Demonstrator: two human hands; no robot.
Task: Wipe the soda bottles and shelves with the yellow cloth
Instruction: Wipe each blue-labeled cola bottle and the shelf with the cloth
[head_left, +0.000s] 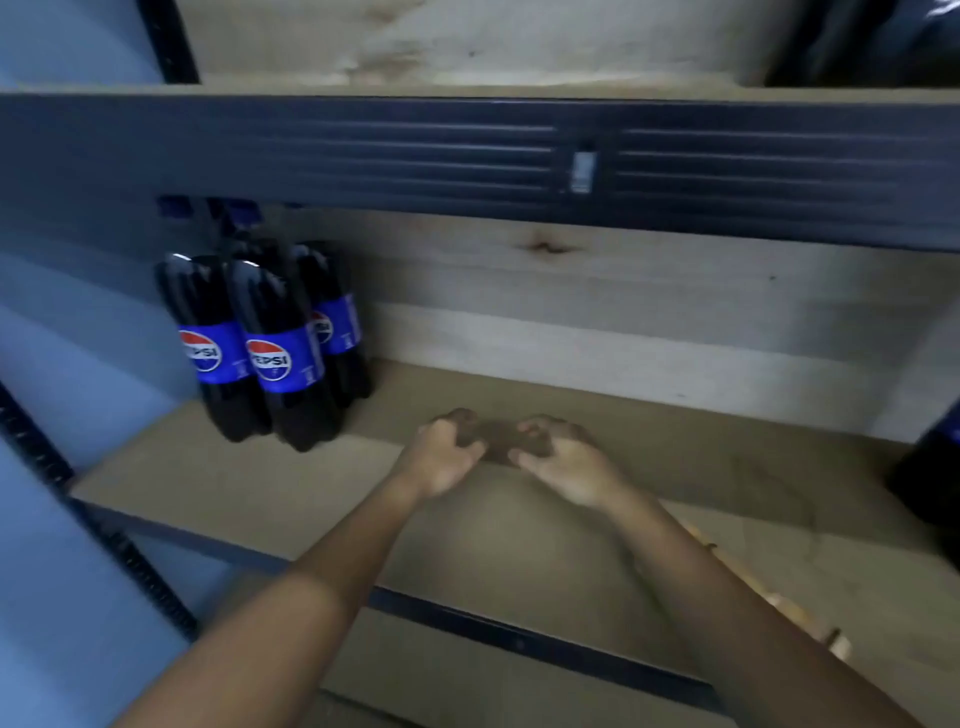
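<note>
a dim wooden shelf (218, 483) in a dark metal rack, pale board behind. between both hands a small dark wad (498, 439), probably the cloth though its yellow doesn't show in this light, lies on the shelf; the left hand (441, 457) and right hand (566, 462) curl their fingers onto its ends, bunching it. it looks soft and limp, best gathered into a pad under the palm. the soda bottles (265, 343) stand clustered at the back left, well apart; smooth plastic, likely heavy, best held at the waist.
</note>
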